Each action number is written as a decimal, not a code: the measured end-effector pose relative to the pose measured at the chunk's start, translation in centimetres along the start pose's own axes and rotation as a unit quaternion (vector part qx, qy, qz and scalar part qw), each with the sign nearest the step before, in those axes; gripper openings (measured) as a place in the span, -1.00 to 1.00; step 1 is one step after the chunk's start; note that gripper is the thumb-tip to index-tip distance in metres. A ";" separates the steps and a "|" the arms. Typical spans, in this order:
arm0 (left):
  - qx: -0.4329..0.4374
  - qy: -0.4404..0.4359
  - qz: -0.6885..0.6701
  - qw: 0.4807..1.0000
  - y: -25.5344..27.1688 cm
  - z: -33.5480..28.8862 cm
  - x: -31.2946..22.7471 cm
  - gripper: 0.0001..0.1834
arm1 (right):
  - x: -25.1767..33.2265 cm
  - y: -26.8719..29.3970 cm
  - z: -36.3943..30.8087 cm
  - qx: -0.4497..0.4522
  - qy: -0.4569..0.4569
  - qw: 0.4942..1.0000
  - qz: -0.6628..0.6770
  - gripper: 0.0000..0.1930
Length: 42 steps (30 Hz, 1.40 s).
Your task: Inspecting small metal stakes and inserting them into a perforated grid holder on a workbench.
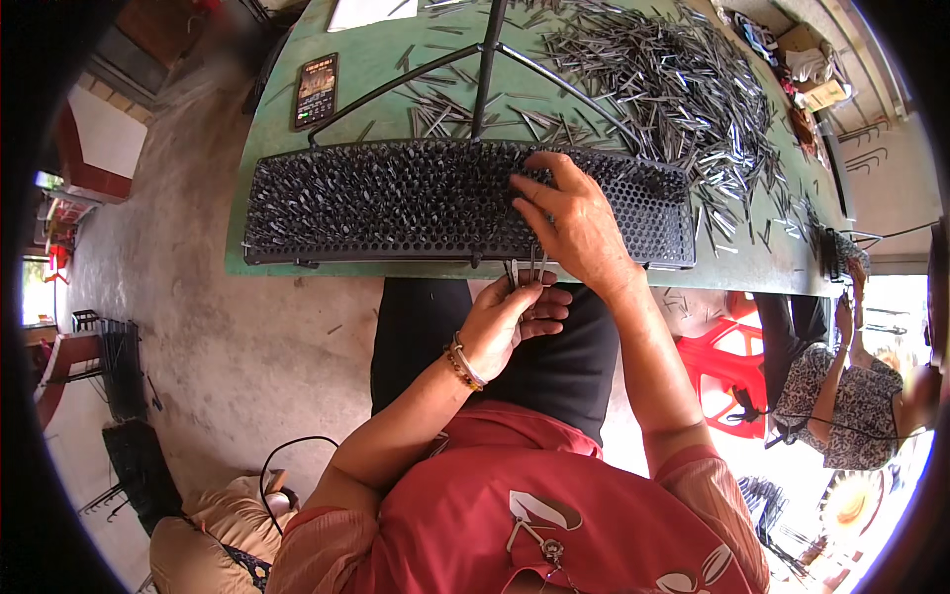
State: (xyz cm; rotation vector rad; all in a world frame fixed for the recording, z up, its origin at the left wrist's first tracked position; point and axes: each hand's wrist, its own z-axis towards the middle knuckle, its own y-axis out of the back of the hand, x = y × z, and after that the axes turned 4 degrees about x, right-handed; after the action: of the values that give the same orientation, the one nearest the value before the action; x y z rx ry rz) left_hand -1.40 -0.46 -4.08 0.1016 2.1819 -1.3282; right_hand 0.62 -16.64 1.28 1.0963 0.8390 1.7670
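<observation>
Low and well to the left of our hands we see a tan sack [193,554] on the floor. Farther in, beyond our left hand and to its left, a phone [317,91] lies face up on the green table [265,124]. Nearer, along the table's front edge, sits the long black tray [648,213] full of round holes; the part to the left of our right hand is packed with dark strips [336,203] standing up at many angles. Our left hand [503,315], with bracelets [463,364] at its wrist, is just below the tray's front edge, partly curled, thumb pressed in, gripping a few loose strips [514,271] that point upward. Our right hand [576,213] is over the tray, fingers loosely bent and apart; we cannot tell whether they pinch a strip. To its right, many of the tray's holes are bare. Beyond and right of that hand, a big pile of strips [693,89] spreads over the table. Below and right, we see a red stool [727,366], and farther right another person [841,406] in a patterned top.
</observation>
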 end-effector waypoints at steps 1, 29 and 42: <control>0.001 -0.002 0.000 1.000 0.0 0.0 0.0 -0.72 | 0.1 0.1 0.0 -0.014 -0.021 0.999 0.040 -0.77; -0.018 -0.005 0.013 1.000 -0.6 0.7 -0.3 -0.70 | -0.4 0.5 -1.1 -0.109 -0.156 0.963 0.189 -0.86; -0.019 -0.027 0.021 0.999 -0.7 0.1 -0.6 -0.71 | 0.5 1.3 -2.7 -0.053 -0.169 0.962 0.208 -0.81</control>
State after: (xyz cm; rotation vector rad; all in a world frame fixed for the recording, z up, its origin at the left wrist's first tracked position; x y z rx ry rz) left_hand -1.15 -0.80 -3.25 0.0955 2.1467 -1.2521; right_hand -2.40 -16.91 1.53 1.5294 0.3149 1.8566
